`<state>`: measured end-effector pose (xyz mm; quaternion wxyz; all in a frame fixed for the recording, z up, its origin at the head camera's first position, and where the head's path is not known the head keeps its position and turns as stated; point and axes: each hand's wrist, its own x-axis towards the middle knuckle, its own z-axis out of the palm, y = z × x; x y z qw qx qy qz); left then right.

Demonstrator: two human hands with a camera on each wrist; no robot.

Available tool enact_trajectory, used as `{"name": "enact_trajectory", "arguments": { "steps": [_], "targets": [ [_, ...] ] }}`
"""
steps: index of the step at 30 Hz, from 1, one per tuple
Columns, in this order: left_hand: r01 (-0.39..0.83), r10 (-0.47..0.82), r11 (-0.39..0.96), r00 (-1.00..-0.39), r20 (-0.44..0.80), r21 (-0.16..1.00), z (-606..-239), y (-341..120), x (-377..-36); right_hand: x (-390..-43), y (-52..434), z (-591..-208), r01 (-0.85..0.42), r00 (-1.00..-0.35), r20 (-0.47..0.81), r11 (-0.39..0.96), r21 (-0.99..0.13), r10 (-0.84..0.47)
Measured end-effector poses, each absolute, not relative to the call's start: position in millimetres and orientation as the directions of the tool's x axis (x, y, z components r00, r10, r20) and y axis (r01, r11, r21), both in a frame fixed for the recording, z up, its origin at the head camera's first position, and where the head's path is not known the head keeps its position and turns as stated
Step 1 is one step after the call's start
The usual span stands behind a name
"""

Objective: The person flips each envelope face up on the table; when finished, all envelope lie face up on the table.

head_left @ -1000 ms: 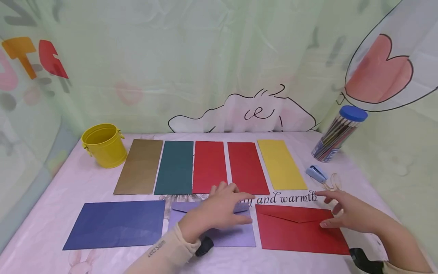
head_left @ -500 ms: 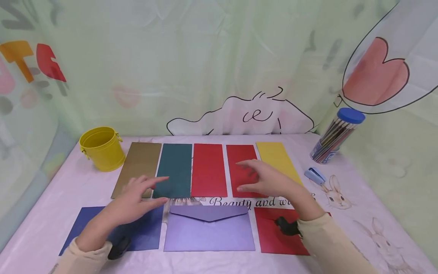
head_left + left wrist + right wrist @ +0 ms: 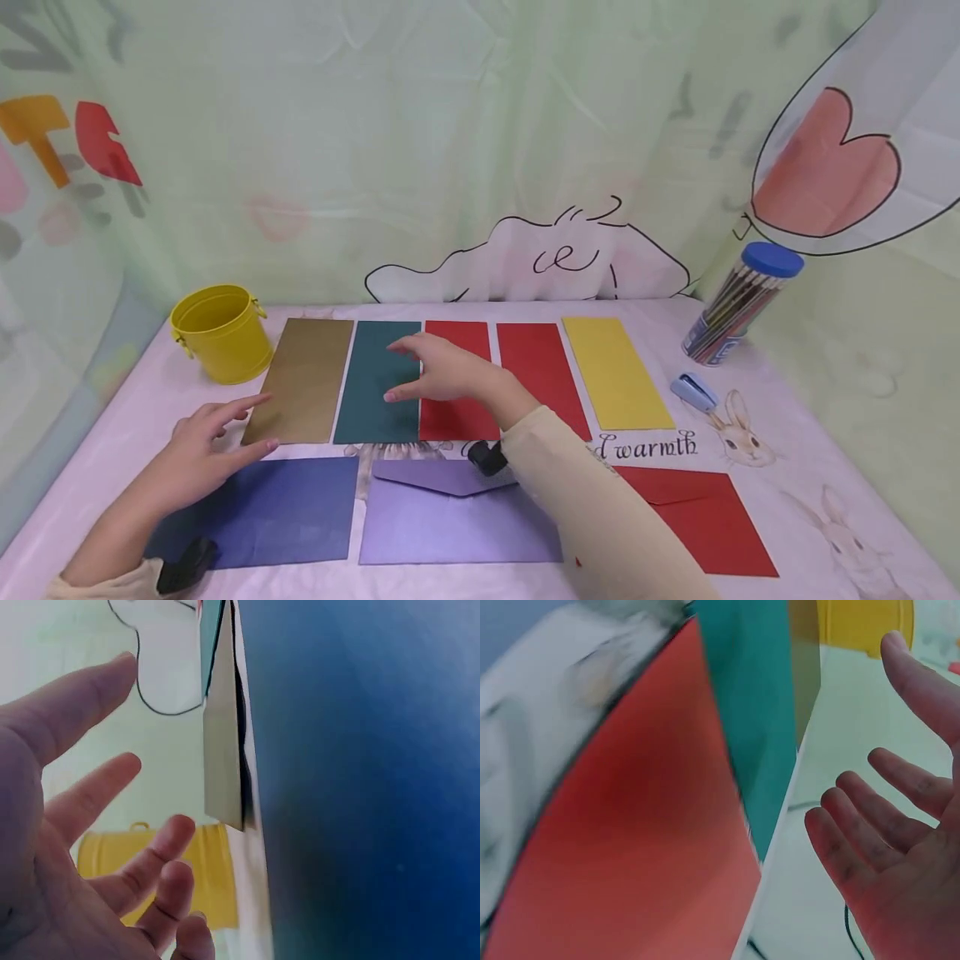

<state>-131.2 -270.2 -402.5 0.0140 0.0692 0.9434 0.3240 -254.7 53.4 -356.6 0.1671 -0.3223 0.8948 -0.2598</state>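
Note:
My left hand [image 3: 197, 454] hovers over the upper left of the blue envelope [image 3: 292, 517], fingers spread and holding nothing. Its fingertips reach toward the lower edge of the brown envelope [image 3: 307, 375]. My right hand [image 3: 450, 373] is above the back row, thumb and fingers apart with nothing between them. It overlaps the dark green envelope [image 3: 367, 400] and a red envelope [image 3: 457, 421] in the head view. My right forearm covers part of the lavender envelope [image 3: 442, 533] and of the front red envelope [image 3: 720, 525].
A second red envelope [image 3: 536, 358] and a yellow envelope [image 3: 618, 375] complete the back row. The yellow bucket [image 3: 225, 342] stands back left. At the right are a pencil tub [image 3: 738, 308] with a blue lid and a light blue stapler [image 3: 693, 392] on the pink tablecloth [image 3: 795, 450].
Both hands have swept leftward: the left from the lavender envelope to the blue one, the right from the front red envelope to the back row. The envelopes have stayed in place.

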Motion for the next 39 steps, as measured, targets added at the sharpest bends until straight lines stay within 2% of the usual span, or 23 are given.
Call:
{"name": "enact_trajectory", "arguments": {
  "steps": [8,17,23,31,39],
  "targets": [
    [0.038,0.100,0.786,-0.993,-0.067,0.617,-413,-278,-136,-279,-1,-361,-0.512,-0.729,-0.152,0.679,-0.527,-0.668],
    [0.010,0.084,0.841,-0.990,-0.112,0.542,-418,-276,-139,-303,-46,-376,-0.550,-0.719,-0.178,0.706,-0.445,-0.672],
    [0.027,0.076,0.854,-0.994,-0.073,0.520,-422,-273,-141,-320,-60,-384,-0.577,-0.737,-0.138,0.723,-0.380,-0.661],
    [0.011,0.052,0.863,-0.996,-0.067,0.505,-423,-269,-142,-330,-64,-390,-0.520,-0.793,-0.146,0.782,-0.343,-0.592],
    [-0.004,0.027,0.873,-0.998,-0.058,0.487,-427,-267,-142,-333,-68,-398,-0.538,-0.776,-0.216,0.801,-0.262,-0.592]
  ]
}}
